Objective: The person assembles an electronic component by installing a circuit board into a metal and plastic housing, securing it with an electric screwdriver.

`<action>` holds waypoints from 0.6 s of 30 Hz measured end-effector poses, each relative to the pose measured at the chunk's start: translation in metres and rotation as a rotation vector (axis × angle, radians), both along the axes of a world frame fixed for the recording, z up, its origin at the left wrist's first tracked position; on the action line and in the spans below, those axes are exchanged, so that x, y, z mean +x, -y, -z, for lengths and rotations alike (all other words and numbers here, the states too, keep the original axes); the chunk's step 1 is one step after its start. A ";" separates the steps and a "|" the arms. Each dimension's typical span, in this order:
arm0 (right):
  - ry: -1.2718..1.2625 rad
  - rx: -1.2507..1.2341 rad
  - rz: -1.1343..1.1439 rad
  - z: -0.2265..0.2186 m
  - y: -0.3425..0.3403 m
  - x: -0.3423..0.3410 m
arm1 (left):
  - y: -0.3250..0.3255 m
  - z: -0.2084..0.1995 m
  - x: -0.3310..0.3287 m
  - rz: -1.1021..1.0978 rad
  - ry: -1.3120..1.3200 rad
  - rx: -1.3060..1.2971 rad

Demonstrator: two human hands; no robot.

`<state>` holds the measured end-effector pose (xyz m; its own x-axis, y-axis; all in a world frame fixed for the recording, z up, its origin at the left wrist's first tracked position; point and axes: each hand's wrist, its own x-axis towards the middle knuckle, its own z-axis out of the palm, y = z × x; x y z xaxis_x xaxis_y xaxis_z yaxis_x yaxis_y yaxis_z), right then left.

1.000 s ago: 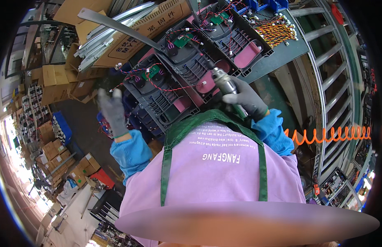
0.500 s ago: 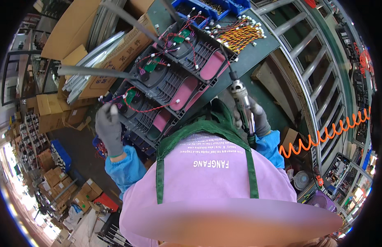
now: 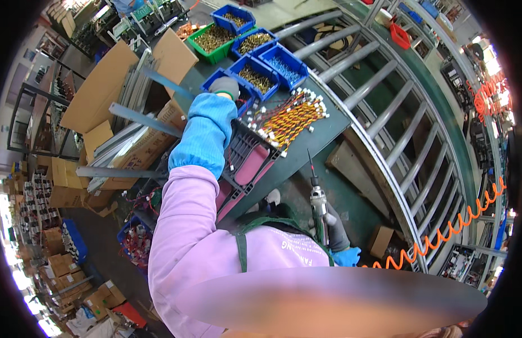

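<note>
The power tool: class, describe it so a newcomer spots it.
Left of the roller conveyor, find the person's grey-gloved right hand. It grips the power tool, whose silvery body and long, thin bit set it apart from the dark, pink-panelled tray.

Blue bin [image 3: 247, 103], pink-and-black housing [image 3: 252, 163], red-yellow-black wires [image 3: 294, 119]

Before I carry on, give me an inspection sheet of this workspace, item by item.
Surface: green tabletop, partly covered.
Work items: dark housing with pink panel, partly hidden by the left arm; green bin of brass-coloured small parts.
Clutter: metal strips jutting out at left.
Hands: left hand at a blue bin, its grasp hidden; right hand holds a power driver.
Cables: yellow, red and black wire bundle on the tabletop; orange coiled line at right.
Surroundings: roller conveyor right, cardboard boxes left.
</note>
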<state>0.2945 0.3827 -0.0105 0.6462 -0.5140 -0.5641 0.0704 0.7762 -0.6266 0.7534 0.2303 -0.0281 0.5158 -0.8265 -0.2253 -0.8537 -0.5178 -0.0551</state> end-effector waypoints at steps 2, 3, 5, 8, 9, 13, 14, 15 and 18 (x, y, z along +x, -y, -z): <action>0.016 0.011 0.019 0.002 0.007 -0.007 | 0.006 -0.001 -0.005 -0.017 -0.057 0.180; 0.019 0.029 0.063 0.002 0.010 -0.009 | 0.009 -0.001 -0.006 -0.022 -0.061 0.223; 0.024 0.049 0.094 0.003 0.017 -0.010 | 0.007 0.011 0.004 -0.086 -0.092 0.184; 0.042 0.003 0.059 0.006 0.030 -0.005 | 0.001 0.022 0.016 0.081 -0.039 0.151; 0.033 -0.002 0.050 0.006 0.033 -0.004 | 0.004 0.020 0.013 0.087 -0.040 0.152; 0.022 -0.061 -0.021 -0.003 0.037 0.008 | 0.001 0.023 0.014 -0.046 0.018 0.057; -0.010 -0.098 -0.056 -0.002 0.036 0.008 | -0.003 0.025 0.014 -0.040 0.049 -0.129; -0.016 -0.095 -0.057 -0.004 0.035 0.010 | -0.007 0.026 0.014 -0.035 0.080 -0.315; -0.055 -0.189 -0.164 -0.011 0.032 0.018 | -0.009 0.019 0.015 -0.068 0.030 -0.477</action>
